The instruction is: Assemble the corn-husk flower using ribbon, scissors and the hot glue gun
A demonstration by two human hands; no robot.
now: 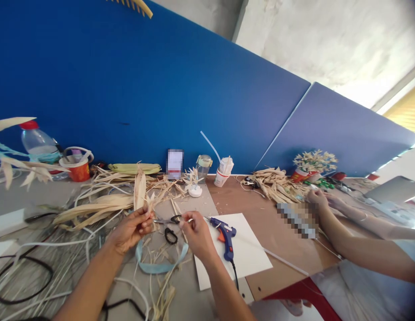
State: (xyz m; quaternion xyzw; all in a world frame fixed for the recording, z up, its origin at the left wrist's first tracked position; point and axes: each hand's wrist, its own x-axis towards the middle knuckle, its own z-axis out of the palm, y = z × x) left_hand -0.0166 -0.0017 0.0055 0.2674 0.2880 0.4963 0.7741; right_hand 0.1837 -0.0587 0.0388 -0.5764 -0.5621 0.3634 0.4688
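My left hand is closed, its fingertips pinching a small pale piece of corn husk. A wider upright husk strip shows just behind it. To the right, my right hand has thumb and fingers pressed together; whatever is between them is too small to make out. Scissors with black handles are between my hands, one handle loop close to my right fingertips; I cannot tell whether they touch. A light blue ribbon curves below. A blue glue gun rests on white paper.
Dried husks and white cords cover the left side. At the back stand a red bucket, a phone, a jar and a paper cup. A co-worker's hands are at the right, near a husk pile.
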